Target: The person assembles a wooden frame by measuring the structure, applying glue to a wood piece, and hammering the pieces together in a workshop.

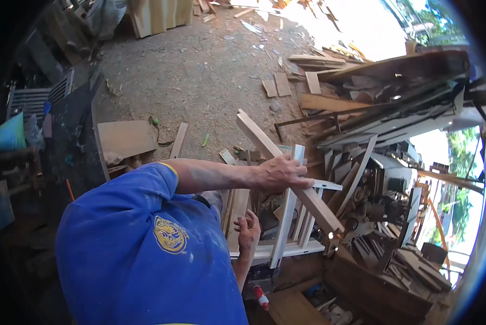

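My left hand [283,172] reaches across from the upper side of my body, its fingers wrapped over a thick wooden batten [321,210]. The batten lies slantwise across a pale wooden frame [283,230], whose rails have slots cut in them. An upright rail of that frame rises right beside my left fingers. Lower down, my right hand [248,228] is raised with loosely bent fingers apart, and nothing shows in it. Next to it lie long wooden boards [235,208]. My left forearm hides nothing of the batten's far end, which sticks out past the hand.
Stacked boards and scrap wood [378,97] fill the right side, with a machine [397,184] among them. A red bottle [261,298] lies below the frame. A flat panel [126,138] and a dark board [72,135] stand at left. Chips litter the dirt floor [188,70].
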Action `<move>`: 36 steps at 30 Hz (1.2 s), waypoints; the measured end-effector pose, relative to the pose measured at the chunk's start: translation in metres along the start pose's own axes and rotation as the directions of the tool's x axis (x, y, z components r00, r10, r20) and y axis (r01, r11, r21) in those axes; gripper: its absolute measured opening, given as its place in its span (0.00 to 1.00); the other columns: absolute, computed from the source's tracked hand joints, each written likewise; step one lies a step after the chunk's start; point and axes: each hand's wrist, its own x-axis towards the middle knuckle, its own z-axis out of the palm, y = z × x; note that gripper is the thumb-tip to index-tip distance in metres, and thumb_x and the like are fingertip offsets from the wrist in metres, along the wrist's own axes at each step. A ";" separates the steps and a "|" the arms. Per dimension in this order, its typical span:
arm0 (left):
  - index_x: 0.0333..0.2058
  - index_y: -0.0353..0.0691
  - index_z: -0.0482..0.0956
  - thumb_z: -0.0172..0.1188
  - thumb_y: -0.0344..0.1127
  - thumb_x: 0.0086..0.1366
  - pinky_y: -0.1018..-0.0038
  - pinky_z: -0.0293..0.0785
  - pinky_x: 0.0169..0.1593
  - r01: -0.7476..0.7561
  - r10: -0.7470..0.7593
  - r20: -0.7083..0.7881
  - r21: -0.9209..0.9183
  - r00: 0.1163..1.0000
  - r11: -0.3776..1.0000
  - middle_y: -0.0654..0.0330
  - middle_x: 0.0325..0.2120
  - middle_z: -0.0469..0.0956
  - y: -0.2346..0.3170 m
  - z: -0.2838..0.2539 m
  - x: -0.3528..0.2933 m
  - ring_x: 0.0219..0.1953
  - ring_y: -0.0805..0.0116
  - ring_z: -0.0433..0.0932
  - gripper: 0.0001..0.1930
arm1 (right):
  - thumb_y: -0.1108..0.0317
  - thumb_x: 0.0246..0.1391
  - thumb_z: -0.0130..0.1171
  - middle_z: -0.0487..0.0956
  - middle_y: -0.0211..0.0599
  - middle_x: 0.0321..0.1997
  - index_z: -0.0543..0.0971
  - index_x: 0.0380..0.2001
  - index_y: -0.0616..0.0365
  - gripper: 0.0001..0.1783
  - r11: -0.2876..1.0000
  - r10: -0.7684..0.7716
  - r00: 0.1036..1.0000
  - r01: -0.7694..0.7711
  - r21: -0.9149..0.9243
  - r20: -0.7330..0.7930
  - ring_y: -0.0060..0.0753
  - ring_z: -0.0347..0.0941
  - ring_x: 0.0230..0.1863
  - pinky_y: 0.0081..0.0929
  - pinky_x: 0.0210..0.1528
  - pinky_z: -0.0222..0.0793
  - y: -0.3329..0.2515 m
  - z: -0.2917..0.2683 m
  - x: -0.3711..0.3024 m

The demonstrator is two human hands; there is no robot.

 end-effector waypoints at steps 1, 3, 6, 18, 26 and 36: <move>0.53 0.53 0.68 0.63 0.36 0.53 0.63 0.71 0.40 0.022 -0.025 -0.044 -0.075 0.999 0.997 0.61 0.30 0.71 -0.003 0.008 0.014 0.34 0.61 0.76 0.27 | 0.66 0.59 0.59 0.78 0.41 0.37 0.68 0.57 0.63 0.25 1.000 -0.025 0.997 0.025 0.002 -0.070 0.29 0.78 0.37 0.23 0.34 0.75 -0.005 -0.005 0.008; 0.55 0.48 0.66 0.68 0.33 0.49 0.60 0.72 0.39 0.199 -0.196 0.033 -0.223 0.980 0.954 0.58 0.32 0.72 -0.009 0.021 0.042 0.35 0.56 0.76 0.33 | 0.68 0.58 0.59 0.78 0.41 0.37 0.66 0.59 0.61 0.27 0.994 -0.042 0.997 0.047 0.099 -0.058 0.27 0.77 0.36 0.24 0.36 0.74 -0.022 -0.012 0.030; 0.57 0.45 0.64 0.71 0.41 0.53 0.63 0.73 0.43 0.335 -0.365 0.067 -0.572 0.929 0.749 0.55 0.38 0.74 -0.009 0.037 0.085 0.40 0.58 0.77 0.35 | 0.68 0.56 0.62 0.77 0.43 0.41 0.64 0.61 0.60 0.31 0.975 -0.158 0.966 0.186 0.124 -0.206 0.26 0.76 0.37 0.25 0.37 0.74 -0.059 -0.026 0.063; 0.46 0.39 0.62 0.72 0.52 0.49 0.54 0.71 0.40 0.382 -0.216 0.353 -0.515 0.910 0.767 0.43 0.35 0.76 0.055 0.116 0.207 0.40 0.41 0.77 0.35 | 0.66 0.42 0.70 0.77 0.56 0.44 0.66 0.53 0.61 0.35 0.886 -0.397 0.548 0.020 -0.462 -0.737 0.57 0.76 0.42 0.48 0.42 0.72 -0.106 -0.135 0.149; 0.49 0.37 0.66 0.70 0.51 0.51 0.59 0.69 0.47 0.208 0.413 0.493 -0.797 0.766 0.566 0.45 0.39 0.77 0.051 0.168 0.272 0.45 0.48 0.76 0.33 | 0.65 0.45 0.68 0.78 0.51 0.42 0.70 0.50 0.65 0.30 0.975 -0.222 0.683 0.143 -0.171 -0.696 0.46 0.77 0.41 0.40 0.45 0.72 -0.060 -0.212 0.168; 0.57 0.37 0.65 0.65 0.59 0.55 0.60 0.70 0.50 0.317 0.701 0.423 -0.904 0.574 0.286 0.45 0.43 0.76 0.016 0.244 0.301 0.47 0.49 0.76 0.40 | 0.66 0.48 0.67 0.76 0.46 0.48 0.70 0.51 0.67 0.29 0.888 0.036 0.503 0.380 0.258 -0.864 0.35 0.74 0.47 0.32 0.51 0.69 -0.095 -0.179 0.210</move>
